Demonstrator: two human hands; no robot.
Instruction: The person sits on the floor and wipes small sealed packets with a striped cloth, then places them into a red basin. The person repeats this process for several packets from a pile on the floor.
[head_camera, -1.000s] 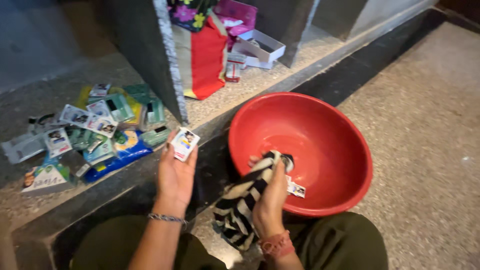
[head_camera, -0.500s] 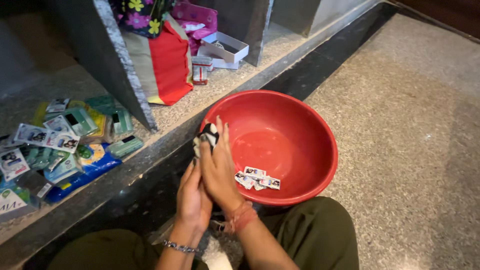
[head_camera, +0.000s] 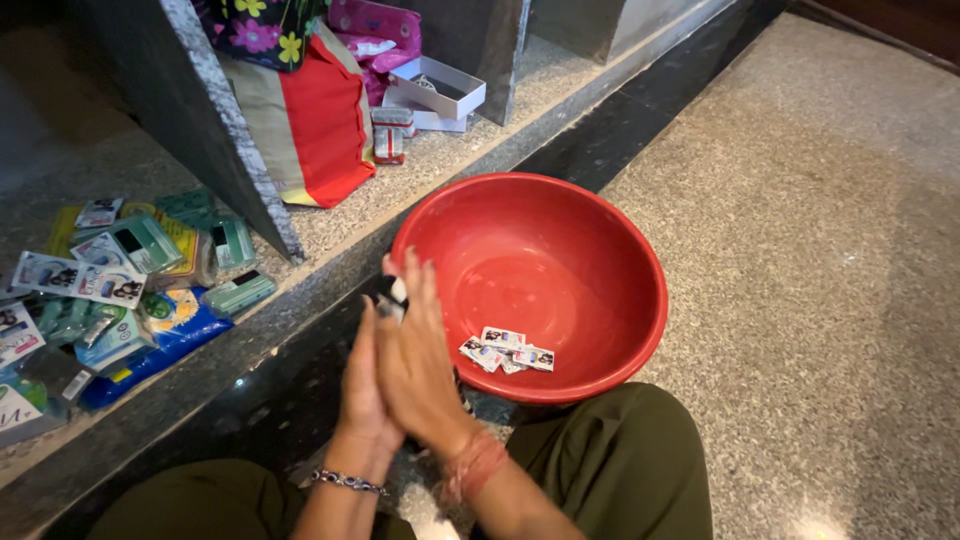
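Left hand (head_camera: 362, 375) and right hand (head_camera: 418, 360) pressed palm to palm, clamped on a black-and-white cloth (head_camera: 393, 293) just left of the red basin (head_camera: 610, 250), small sachets (head_camera: 506, 351) inside the basin

left wrist: thin silver chain bracelet (head_camera: 347, 482)
right wrist: reddish thread band (head_camera: 474, 465), wrapped a few times
legs: olive green trousers (head_camera: 625, 470)
sleeves: bare forearms
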